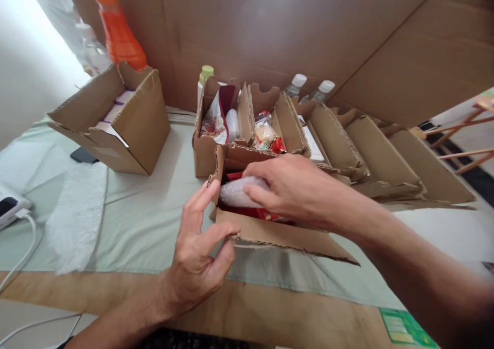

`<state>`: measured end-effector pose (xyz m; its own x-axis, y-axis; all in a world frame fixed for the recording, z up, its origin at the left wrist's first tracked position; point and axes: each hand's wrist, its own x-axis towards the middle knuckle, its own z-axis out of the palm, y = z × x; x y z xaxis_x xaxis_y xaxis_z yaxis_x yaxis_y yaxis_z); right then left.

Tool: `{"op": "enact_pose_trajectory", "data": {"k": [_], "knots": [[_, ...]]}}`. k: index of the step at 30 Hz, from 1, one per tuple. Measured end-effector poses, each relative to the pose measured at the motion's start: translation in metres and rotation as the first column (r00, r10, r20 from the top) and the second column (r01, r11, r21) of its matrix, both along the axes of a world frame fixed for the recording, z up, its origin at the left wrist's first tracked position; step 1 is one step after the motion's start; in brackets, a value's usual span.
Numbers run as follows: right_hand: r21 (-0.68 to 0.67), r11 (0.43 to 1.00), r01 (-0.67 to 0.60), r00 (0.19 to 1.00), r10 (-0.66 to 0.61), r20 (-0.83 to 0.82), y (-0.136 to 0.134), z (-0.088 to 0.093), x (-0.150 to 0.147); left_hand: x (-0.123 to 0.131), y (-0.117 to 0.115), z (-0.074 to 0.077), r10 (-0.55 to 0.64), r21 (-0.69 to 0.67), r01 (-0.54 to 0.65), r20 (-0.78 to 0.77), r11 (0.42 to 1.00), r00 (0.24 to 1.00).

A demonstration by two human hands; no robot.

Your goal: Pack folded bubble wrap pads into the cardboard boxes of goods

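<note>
In front of me is an open cardboard box, its near wall leaning outward. My left hand grips the box at its near left corner, fingers along the end wall and thumb on the near wall's edge. Inside the box my right hand is closed around a bubble-wrapped roll, thumb on the near side. What the wrap covers cannot be made out. Red packaging lies beneath the roll, partly hidden by my right hand.
Behind stand several open cardboard boxes, two with packets inside. On the left are another box with white-and-purple cartons, an orange bottle, a bubble wrap sheet, a dark phone-like item and a white cabled device.
</note>
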<state>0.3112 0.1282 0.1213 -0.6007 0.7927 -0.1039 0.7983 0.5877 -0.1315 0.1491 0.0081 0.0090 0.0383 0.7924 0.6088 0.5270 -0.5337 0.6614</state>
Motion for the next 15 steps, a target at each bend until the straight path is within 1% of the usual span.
{"op": "enact_pose_trajectory", "data": {"k": [1,3,5,7,9,11,12,13,14,15], "knots": [[-0.003,1.0,0.012,0.997,-0.012,0.076,0.004,-0.009,-0.012,0.0,0.001,0.0,0.004,0.003,-0.004,0.002,1.0,1.0],[-0.017,0.999,0.044,0.987,-0.041,0.154,0.009,-0.027,-0.033,0.001,0.003,0.001,0.012,0.004,-0.012,0.006,1.0,1.0],[-0.049,0.996,0.072,0.982,-0.062,0.18,0.009,-0.043,-0.046,0.001,0.004,0.001,0.012,0.006,-0.012,0.002,1.0,1.0],[-0.096,0.993,0.067,0.984,-0.051,0.168,0.008,-0.049,-0.049,0.0,0.004,0.0,0.0,0.015,0.0,-0.01,1.0,1.0],[-0.126,0.991,0.033,0.996,-0.022,0.089,0.006,-0.042,-0.04,-0.001,0.003,-0.002,-0.004,0.031,0.005,-0.012,1.0,1.0],[-0.098,0.995,0.014,0.998,-0.021,-0.067,0.0,-0.023,-0.017,-0.002,-0.001,-0.006,0.022,0.048,-0.023,0.031,0.999,0.999],[-0.065,0.998,0.028,0.987,-0.038,-0.154,-0.006,-0.012,0.0,-0.004,-0.003,-0.008,0.045,0.056,-0.049,0.069,0.997,0.997],[-0.019,0.998,0.067,0.968,-0.07,-0.241,-0.015,-0.001,0.021,-0.006,-0.004,-0.011,0.074,0.057,-0.08,0.11,0.995,0.991],[0.021,0.991,0.134,0.939,-0.12,-0.324,-0.027,0.006,0.046,-0.009,-0.006,-0.014,0.1,0.045,-0.108,0.144,0.993,0.985],[0.06,0.976,0.21,0.9,-0.169,-0.403,-0.041,0.01,0.072,-0.011,-0.007,-0.017,0.118,0.013,-0.122,0.166,0.992,0.979]]}}
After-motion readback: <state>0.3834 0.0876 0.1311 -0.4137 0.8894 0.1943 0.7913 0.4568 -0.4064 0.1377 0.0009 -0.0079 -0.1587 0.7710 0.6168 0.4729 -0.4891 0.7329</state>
